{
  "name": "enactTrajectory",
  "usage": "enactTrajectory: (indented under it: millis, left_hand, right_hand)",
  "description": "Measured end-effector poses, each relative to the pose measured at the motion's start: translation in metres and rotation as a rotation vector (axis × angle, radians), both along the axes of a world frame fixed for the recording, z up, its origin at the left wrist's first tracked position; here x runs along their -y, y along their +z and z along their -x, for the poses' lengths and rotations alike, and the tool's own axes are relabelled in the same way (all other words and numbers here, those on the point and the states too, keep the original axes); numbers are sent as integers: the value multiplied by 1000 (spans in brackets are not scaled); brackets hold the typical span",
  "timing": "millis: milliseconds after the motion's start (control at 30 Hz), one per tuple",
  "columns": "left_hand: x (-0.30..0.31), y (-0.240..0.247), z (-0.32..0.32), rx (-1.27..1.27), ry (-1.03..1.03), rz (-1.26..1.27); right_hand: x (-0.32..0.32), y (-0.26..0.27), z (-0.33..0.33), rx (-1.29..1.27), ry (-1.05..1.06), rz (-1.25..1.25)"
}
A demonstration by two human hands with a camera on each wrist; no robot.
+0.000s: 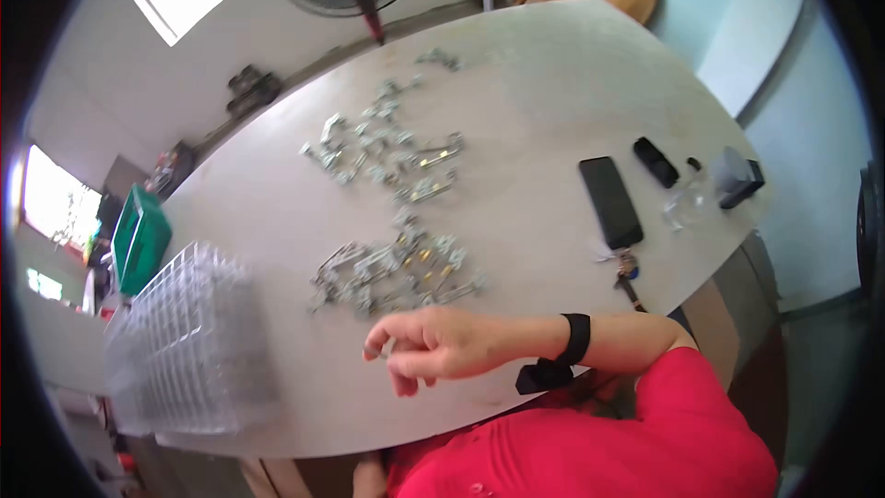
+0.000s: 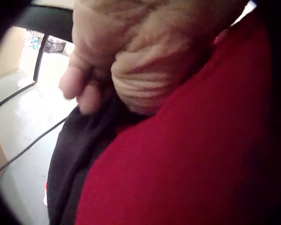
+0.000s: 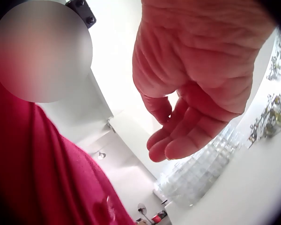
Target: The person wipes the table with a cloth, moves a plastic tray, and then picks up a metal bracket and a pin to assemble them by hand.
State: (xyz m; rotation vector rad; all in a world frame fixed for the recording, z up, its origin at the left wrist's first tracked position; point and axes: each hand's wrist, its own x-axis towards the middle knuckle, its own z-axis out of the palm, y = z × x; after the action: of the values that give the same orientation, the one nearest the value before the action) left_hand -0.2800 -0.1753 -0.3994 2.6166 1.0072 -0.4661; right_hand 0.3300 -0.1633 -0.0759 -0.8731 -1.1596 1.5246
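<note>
right hand [image 1: 433,346] fingers loosely curled, palm looks empty | left hand [image 2: 98,61] against red shirt [image 2: 187,164], grip can't tell | small shiny metal parts [image 1: 396,272] on the table just past right hand, two heaps | one clear tray [image 1: 184,341] | one phone [image 1: 608,201]

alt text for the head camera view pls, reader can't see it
A person's right hand hovers with curled fingers over a pale round table, near piles of small metal parts; whether it pinches anything is unclear. A clear plastic grid tray sits at the left, a black phone at the right.
</note>
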Motion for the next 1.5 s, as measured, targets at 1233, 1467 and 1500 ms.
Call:
enactTrajectory:
  millis: [1233,1467,1500]
  left_hand:
    - [-119,248,-371,523,130,637]
    - [-127,269,-380,623,279,929]
    - [-129,273,-382,629,285,925]
  right_hand:
    - [116,-158,-439,-153,-1758,88]
    - [134,-122,-401,-147,-1684,-105]
    - [132,-114,-387,-141,-1667,-143]
